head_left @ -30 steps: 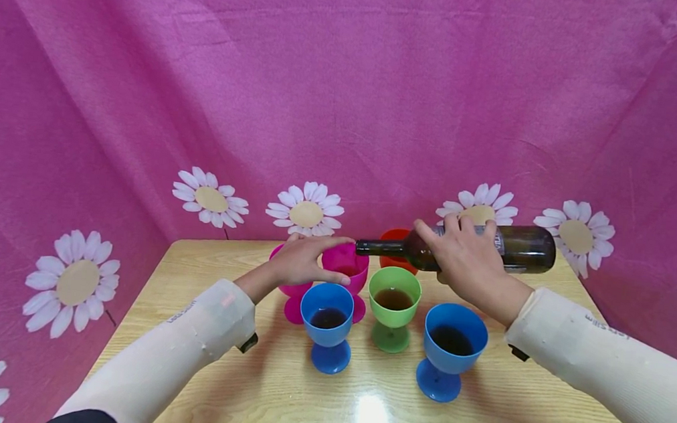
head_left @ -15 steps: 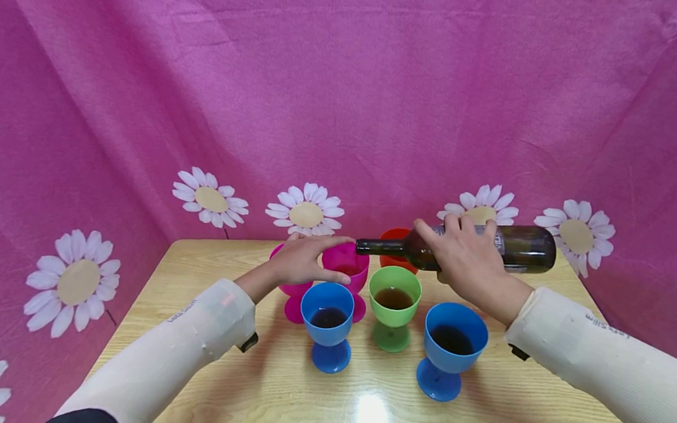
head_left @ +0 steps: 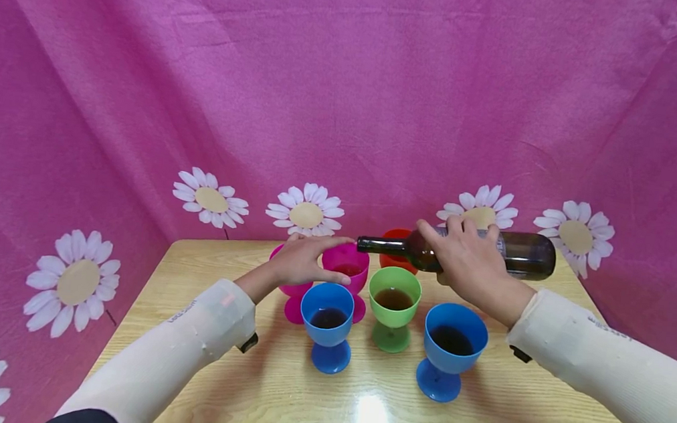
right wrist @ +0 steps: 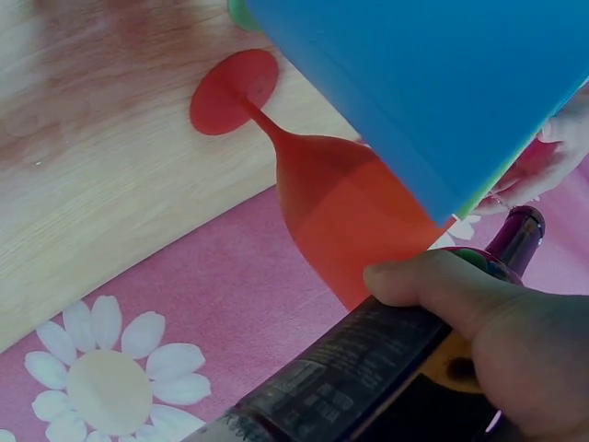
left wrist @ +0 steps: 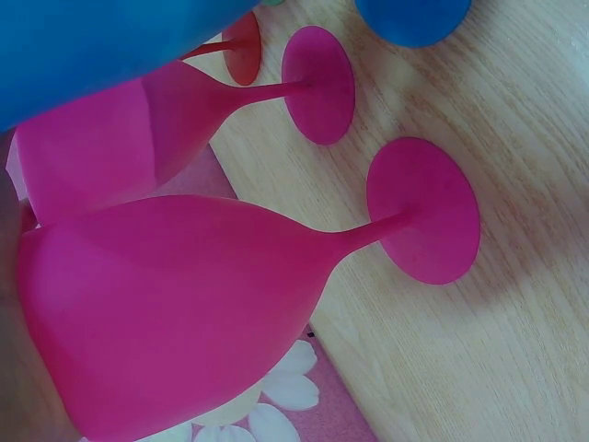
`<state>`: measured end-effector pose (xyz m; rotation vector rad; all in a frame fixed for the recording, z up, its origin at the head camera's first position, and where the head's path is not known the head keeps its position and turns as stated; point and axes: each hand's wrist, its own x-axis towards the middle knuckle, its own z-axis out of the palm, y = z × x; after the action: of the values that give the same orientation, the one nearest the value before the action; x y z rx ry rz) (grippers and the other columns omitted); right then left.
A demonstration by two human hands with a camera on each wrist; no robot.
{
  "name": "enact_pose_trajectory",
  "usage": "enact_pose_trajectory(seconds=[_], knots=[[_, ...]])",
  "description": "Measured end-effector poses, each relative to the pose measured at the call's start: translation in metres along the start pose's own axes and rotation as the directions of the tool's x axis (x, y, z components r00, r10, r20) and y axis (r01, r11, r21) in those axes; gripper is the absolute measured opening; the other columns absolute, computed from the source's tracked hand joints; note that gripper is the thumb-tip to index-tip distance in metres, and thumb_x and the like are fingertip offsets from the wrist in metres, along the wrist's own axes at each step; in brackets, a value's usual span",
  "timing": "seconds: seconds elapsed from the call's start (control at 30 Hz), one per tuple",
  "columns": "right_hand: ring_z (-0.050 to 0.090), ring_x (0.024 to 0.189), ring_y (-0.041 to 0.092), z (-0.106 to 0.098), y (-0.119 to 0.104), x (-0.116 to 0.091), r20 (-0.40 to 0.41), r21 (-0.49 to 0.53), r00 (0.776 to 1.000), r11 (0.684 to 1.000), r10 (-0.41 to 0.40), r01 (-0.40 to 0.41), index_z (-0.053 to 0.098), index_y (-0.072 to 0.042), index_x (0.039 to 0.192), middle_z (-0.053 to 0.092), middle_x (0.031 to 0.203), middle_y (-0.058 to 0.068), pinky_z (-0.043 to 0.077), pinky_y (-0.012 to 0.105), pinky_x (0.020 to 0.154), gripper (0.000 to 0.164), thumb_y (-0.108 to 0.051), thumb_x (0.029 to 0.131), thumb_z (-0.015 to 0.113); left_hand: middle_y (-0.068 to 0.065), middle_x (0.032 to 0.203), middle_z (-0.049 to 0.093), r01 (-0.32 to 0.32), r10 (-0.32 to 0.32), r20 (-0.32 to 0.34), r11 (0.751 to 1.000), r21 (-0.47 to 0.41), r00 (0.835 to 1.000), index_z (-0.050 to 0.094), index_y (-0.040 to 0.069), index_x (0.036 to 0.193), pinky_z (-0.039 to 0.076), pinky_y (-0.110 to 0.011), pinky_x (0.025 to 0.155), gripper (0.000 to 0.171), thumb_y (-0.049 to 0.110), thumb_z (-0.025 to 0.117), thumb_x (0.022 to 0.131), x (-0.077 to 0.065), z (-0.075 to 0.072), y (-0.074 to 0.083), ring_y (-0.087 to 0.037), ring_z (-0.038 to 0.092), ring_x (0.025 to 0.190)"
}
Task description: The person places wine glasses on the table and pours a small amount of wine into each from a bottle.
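Note:
My right hand (head_left: 471, 263) grips a dark glass wine bottle (head_left: 529, 256) around its body, thumb along the label in the right wrist view. The bottle lies nearly level, its mouth at the rim of a pink goblet (head_left: 358, 282). My left hand (head_left: 298, 262) spans that goblet's rim, thumb in front and fingers behind. Some dark reddish liquid shows inside it; no stream is visible. Another pink goblet (left wrist: 184, 304) stands under my left wrist, largely covered by it in the head view. Behind the bottle neck, a red goblet (right wrist: 345, 212) is partly hidden.
A green goblet (head_left: 392, 320) and two blue goblets, the left one (head_left: 326, 331) and the right one (head_left: 449, 359), stand nearer me with dark liquid inside. The wooden table (head_left: 273, 401) meets a pink daisy-print cloth (head_left: 348, 105) behind and at both sides.
The bottle has tipped slightly back, its base a little lower and its mouth slightly higher. My left hand and the goblets stay in place.

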<state>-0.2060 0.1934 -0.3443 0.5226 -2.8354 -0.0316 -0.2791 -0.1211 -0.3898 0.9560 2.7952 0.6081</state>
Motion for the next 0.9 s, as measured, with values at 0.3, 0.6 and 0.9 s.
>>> enact_pose_trajectory(seconds=[0.3, 0.6, 0.9], knots=[[0.053, 0.11, 0.047, 0.002, 0.002, -0.003, 0.021, 0.058, 0.999, 0.998, 0.035, -0.036, 0.045, -0.024, 0.14, 0.057, 0.115, 0.026, 0.043, 0.077, 0.084, 0.085, -0.019, 0.071, 0.094, 0.004, 0.155, 0.051, -0.003, 0.003, -0.005, 1.0, -0.014, 1.0, 0.043, 0.036, 0.156, 0.031, -0.052, 0.109, 0.088, 0.066, 0.076, 0.08, -0.001, 0.001, -0.002, -0.023, 0.049, 0.141], [0.054, 0.11, 0.045, 0.008, 0.006, -0.007, 0.032, 0.127, 0.997, 0.989, 0.07, -0.074, 0.042, -0.023, 0.147, 0.056, 0.116, 0.025, 0.044, 0.072, 0.083, 0.09, -0.021, 0.073, 0.094, 0.005, 0.155, 0.052, -0.007, 0.007, -0.008, 1.0, -0.01, 1.0, 0.044, 0.038, 0.156, 0.032, -0.05, 0.106, 0.086, 0.067, 0.075, 0.081, -0.001, 0.001, -0.003, -0.022, 0.05, 0.14], [0.052, 0.116, 0.047, 0.014, 0.014, -0.012, 0.038, 0.207, 0.994, 0.972, 0.105, -0.11, 0.038, -0.022, 0.152, 0.054, 0.125, 0.027, 0.04, 0.077, 0.092, 0.096, -0.02, 0.074, 0.093, 0.004, 0.155, 0.052, -0.011, 0.011, -0.007, 1.0, -0.011, 1.0, 0.044, 0.035, 0.156, 0.032, -0.05, 0.105, 0.088, 0.067, 0.076, 0.08, 0.0, 0.001, -0.001, -0.022, 0.051, 0.14]])
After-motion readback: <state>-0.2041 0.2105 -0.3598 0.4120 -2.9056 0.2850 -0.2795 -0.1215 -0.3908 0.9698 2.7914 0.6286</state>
